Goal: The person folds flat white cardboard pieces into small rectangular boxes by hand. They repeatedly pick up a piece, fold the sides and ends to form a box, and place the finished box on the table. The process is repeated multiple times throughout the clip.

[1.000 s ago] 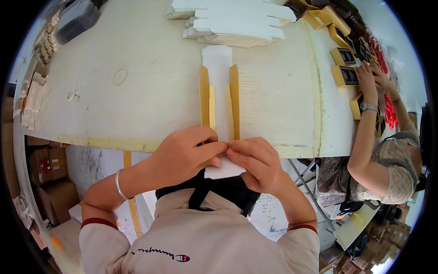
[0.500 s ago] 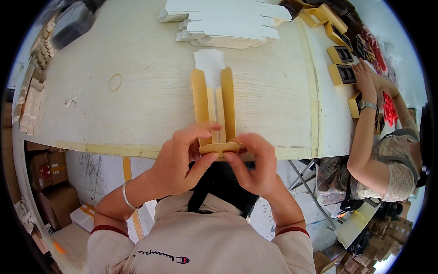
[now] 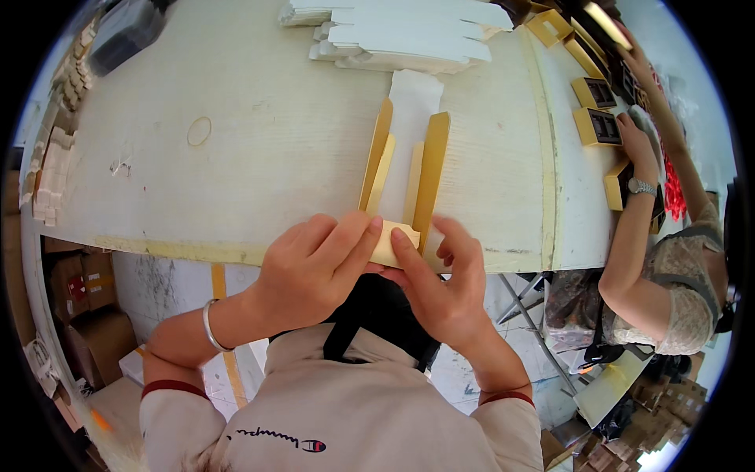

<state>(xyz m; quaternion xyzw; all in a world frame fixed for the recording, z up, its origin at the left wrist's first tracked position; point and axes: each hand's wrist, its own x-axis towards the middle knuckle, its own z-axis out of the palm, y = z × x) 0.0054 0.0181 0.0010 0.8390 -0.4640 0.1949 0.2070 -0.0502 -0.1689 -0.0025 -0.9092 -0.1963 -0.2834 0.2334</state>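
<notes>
A partly folded cardboard box [image 3: 433,173], gold on its raised long sides and white on its far flap, lies at the table's near edge. Both hands grip its near end panel. My left hand [image 3: 311,263] closes over the left part of that panel, fingertips pressed on its top. On the right part, my right hand [image 3: 440,287] pinches with its thumb on the gold face, the other fingers partly hidden behind. The long sides stand up and lean a little to the right, the far end lying open.
Flat white box blanks [image 3: 405,35] are stacked at the far side of the table [image 3: 275,134]. A rubber band [image 3: 199,131] lies to the left. At right, another person's hand [image 3: 638,145] is among gold boxes with dark inserts [image 3: 598,127]. Folded pieces [image 3: 53,177] line the left edge.
The box has shifted right and tilted. Its near end panel is now turned with its gold face up, and both hands have closed on it. The other person's far arm has reached away with something gold.
</notes>
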